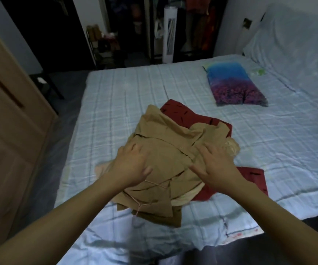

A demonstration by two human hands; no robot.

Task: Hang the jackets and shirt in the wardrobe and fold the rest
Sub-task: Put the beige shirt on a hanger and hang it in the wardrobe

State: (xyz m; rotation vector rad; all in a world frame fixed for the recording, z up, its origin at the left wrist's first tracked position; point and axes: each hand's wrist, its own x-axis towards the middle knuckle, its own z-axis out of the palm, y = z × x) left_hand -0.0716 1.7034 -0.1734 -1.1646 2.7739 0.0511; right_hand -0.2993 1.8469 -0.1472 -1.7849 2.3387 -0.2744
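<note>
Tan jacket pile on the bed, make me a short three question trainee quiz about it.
1. True or false: both hands lie on the tan jacket.
2. Which garment lies under the jacket? A) red garment B) green towel C) black coat
3. Fill in: a thin wire ____ pokes out at the jacket's near edge.

Key:
1. True. The left hand and right hand both rest on it, fingers fairly flat.
2. A
3. hanger

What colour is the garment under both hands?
Tan brown garment, lying over a dark red one; seen in the head view.
</note>
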